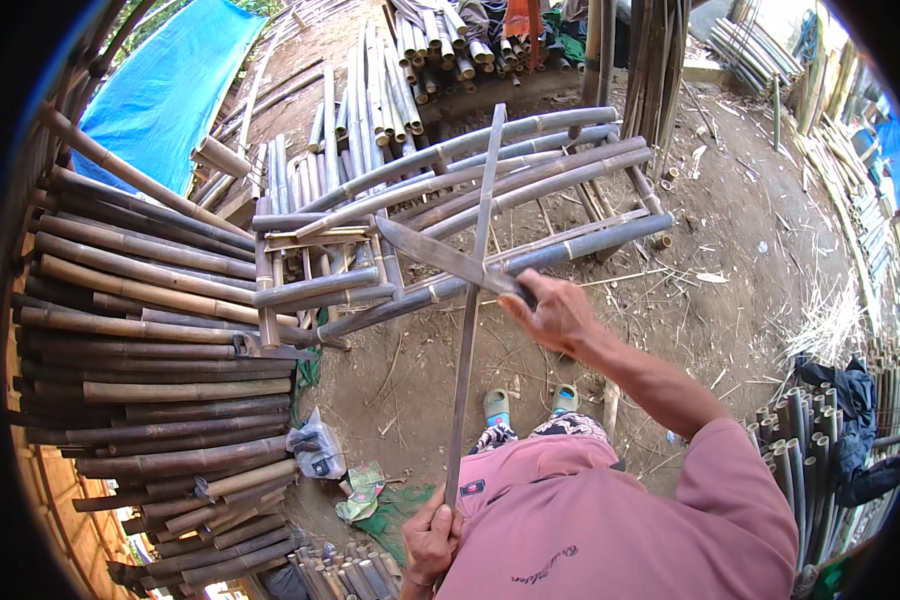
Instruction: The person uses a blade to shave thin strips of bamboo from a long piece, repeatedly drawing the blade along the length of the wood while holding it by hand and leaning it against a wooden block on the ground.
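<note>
Firmly gripped: bamboo slat (473,290), knife (448,260).

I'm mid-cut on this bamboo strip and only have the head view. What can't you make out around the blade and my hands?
- Knife handle: head view, hidden inside the right hand.
- Bamboo strip lower end: head view, covered by the left hand.
- Whether the blade bites into the strip or only crosses it: too small to tell.
- Legs: head view, hidden by the pink shirt; only the sandals show.

Outdoor bamboo workshop. Bare dirt floor (750,230) strewn with shavings. Stacked bamboo poles (140,330) at left, cut pole bundles (390,80) behind, half-built bamboo frame (470,200) in middle, blue tarp (170,80) overhead.
</note>
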Motion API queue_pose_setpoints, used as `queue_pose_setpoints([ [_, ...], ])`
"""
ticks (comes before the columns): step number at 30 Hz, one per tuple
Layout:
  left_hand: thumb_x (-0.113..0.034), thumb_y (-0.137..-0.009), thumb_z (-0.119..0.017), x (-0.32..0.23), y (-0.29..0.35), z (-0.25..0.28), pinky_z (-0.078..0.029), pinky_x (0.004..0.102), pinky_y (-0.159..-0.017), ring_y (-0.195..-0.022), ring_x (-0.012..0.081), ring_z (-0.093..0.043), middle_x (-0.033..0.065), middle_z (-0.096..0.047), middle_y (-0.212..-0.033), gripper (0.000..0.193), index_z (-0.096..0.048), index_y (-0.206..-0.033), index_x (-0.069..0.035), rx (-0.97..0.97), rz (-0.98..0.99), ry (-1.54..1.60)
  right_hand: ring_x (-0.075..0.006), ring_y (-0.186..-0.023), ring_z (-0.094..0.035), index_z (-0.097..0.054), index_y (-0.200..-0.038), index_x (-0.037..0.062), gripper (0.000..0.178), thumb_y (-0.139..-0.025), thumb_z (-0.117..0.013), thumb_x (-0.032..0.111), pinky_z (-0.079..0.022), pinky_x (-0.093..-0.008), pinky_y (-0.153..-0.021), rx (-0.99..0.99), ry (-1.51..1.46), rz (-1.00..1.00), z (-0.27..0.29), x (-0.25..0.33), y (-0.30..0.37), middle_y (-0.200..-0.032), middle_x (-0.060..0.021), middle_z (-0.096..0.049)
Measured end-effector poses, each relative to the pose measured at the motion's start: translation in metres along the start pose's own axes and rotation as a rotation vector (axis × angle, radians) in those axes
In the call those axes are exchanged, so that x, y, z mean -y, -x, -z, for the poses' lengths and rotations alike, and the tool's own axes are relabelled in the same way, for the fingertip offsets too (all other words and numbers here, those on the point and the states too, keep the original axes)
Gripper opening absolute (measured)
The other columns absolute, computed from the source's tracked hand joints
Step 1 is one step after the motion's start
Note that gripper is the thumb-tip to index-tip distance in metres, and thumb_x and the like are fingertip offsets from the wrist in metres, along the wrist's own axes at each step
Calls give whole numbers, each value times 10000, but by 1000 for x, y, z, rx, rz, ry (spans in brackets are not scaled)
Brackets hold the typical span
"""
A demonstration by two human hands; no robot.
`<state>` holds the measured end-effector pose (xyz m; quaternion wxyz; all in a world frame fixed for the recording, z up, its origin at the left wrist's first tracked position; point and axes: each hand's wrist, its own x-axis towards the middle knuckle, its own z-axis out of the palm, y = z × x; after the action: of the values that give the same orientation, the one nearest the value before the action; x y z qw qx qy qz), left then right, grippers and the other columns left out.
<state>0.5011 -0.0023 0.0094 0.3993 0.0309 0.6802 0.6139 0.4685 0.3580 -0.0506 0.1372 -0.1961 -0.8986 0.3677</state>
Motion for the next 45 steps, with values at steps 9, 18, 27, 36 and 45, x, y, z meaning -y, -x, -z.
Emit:
queue_pose_setpoints([
  [9, -130, -985, -479, 31, 33, 21, -297, 198, -405, -444, 44, -365, 43, -532, -626, 379, -503, -1334, 18, 4, -26, 15, -159, -530, -566, -647, -940, 85, 495, -913, -531, 565, -484, -348, -495, 68, 84, -201, -9, -22, -26, -665, -86, -618],
  [18, -155, -975, -502, 48, 56, 31, -275, 201, -401, -433, 50, -349, 56, -546, -645, 398, -503, -1332, 21, -76, 22, 61, -346, -658, -650, -638, -938, 76, 465, -914, -534, 528, -512, -431, -589, 14, 40, -59, -21, -22, -32, -746, -184, -660],
  [27, -214, -983, -476, 40, 82, 41, -287, 218, -396, -422, 63, -373, 51, -521, -577, 416, -515, -1302, 49, -61, 198, -90, -79, -390, -327, -618, -929, 79, 684, -892, -367, 714, -317, -296, -342, -120, 155, -116, -2, -102, -92, -499, 25, -421],
  [36, -284, -1003, -426, 74, 84, 65, -298, 229, -391, -395, 76, -360, 32, -478, -541, 454, -479, -1330, 26, -22, 188, 126, -242, -591, -610, -641, -919, 60, 650, -907, -422, 671, -452, -397, -529, -276, 151, -212, 63, -99, -120, -690, -129, -634],
  [45, -284, -1056, -264, -27, -120, -20, -282, 193, -334, -371, 49, -305, -46, -310, -549, 405, -335, -1445, -197, 256, 187, 912, -261, -637, -621, -585, -884, 69, 406, -829, -687, 459, -496, -389, -572, 242, 68, 228, -30, 42, 26, -733, -108, -619],
])
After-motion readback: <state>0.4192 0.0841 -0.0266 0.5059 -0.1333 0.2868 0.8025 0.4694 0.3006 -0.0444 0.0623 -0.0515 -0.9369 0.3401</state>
